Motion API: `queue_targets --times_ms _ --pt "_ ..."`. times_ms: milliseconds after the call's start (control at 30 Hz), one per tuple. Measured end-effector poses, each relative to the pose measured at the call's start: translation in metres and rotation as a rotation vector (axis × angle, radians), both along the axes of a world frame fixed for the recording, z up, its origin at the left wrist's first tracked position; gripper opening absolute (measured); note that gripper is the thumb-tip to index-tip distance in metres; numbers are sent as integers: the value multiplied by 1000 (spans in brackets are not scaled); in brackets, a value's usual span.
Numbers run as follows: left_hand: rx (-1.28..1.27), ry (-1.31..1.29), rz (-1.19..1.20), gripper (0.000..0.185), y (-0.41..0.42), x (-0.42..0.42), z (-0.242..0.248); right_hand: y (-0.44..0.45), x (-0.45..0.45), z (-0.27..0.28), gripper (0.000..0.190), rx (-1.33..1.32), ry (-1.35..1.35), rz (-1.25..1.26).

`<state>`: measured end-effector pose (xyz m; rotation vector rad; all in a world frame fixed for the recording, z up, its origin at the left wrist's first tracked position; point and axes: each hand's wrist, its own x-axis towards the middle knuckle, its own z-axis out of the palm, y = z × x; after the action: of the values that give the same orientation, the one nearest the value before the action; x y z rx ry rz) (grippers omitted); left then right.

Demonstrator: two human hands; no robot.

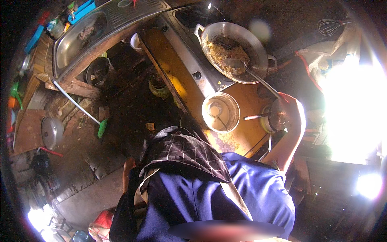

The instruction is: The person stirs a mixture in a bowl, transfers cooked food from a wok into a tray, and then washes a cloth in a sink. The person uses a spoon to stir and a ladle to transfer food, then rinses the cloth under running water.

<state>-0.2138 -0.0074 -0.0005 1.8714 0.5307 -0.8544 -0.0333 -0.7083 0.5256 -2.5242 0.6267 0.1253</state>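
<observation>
My right hand grips the handle end of a long metal ladle. The ladle's head rests in brown and yellowish food inside a wide two-handled metal wok, which stands on the gas stove. Below the wok, on the yellow wooden counter, is a metal pot holding pale liquid and a utensil. My left hand hangs low beside my body, far from the stove; its fingers are too dark and partly hidden to read.
A metal sink with a drainboard lies at the upper left. A green-headed brush with a pale handle hangs below it. More containers stand beside my right forearm. A wire whisk is at the upper right, above glaring light.
</observation>
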Motion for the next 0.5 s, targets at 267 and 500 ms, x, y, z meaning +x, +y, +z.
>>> queue_targets --times_ms 267,500 --pt "1 -6 -10 25 0 8 -4 -6 3 -34 29 -398 -66 78" --pt "-5 -19 -34 24 -2 28 -5 18 -6 17 24 -358 -38 -28"
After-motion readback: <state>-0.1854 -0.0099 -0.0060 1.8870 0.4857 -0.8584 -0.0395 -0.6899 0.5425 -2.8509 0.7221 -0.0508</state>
